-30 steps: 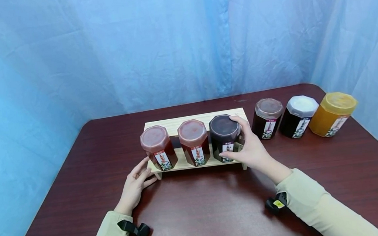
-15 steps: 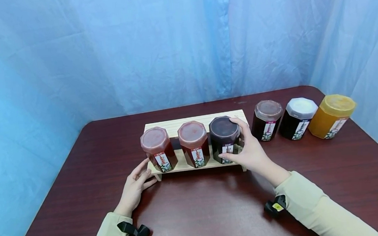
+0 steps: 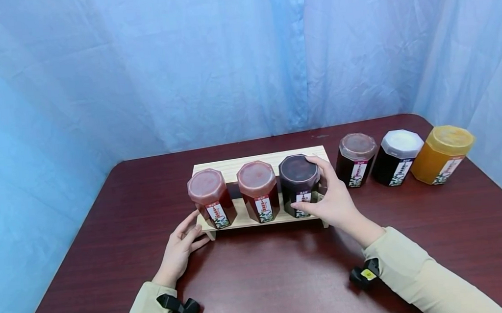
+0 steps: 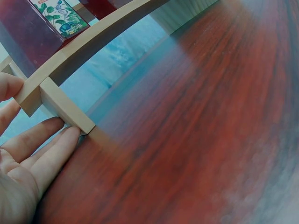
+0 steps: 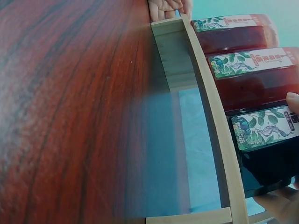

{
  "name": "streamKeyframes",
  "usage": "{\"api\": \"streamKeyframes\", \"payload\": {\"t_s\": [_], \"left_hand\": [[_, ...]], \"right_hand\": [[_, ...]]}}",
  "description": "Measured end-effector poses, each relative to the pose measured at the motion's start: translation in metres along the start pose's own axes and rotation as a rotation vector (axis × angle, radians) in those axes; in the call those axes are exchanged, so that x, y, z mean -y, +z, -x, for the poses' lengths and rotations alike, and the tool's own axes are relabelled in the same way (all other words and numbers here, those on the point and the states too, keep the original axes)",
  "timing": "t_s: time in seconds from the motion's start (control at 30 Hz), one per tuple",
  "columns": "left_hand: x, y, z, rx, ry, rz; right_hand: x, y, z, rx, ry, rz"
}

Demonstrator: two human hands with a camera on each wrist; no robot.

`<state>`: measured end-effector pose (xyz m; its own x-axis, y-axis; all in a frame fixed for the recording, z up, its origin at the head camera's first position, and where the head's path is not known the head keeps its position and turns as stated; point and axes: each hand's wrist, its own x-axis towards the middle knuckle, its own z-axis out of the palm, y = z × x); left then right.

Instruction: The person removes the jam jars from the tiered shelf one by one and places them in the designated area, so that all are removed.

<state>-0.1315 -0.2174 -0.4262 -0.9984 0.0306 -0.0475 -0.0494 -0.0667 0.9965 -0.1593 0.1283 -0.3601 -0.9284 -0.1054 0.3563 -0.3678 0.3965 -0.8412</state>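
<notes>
Right hand grips dark jar on rack | left hand touches opposite end (fingers loose)

The right hand grips 1 dark jar beside 2 red jars on a wooden rack.

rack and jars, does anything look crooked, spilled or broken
Nothing stands out. The two red jars and one dark jar stand upright, capped, on the rack; no spill or break shows. The yellow jar seems to lean in the head view, but that is probably just lens distortion.
</notes>
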Motion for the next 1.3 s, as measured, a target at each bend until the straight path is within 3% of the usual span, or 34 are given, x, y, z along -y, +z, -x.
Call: {"api": "streamKeyframes", "payload": {"t_s": [0.43,0.73,0.9,1.3], "left_hand": [[0.004,-0.001,0.0,-0.003,-0.004,0.012],[0.004,-0.002,0.001,0.01,-0.015,0.003],[0.005,-0.002,0.001,0.011,-0.014,0.0],[0.003,-0.001,-0.001,0.008,-0.009,-0.003]], "right_hand": [[0.003,-0.003,0.007,-0.039,-0.002,0.042],[0.003,-0.009,0.012,-0.054,-0.049,0.002],[0.005,-0.017,0.015,-0.09,-0.115,-0.027],[0.004,-0.048,0.024,-0.196,-0.157,0.124]]}}
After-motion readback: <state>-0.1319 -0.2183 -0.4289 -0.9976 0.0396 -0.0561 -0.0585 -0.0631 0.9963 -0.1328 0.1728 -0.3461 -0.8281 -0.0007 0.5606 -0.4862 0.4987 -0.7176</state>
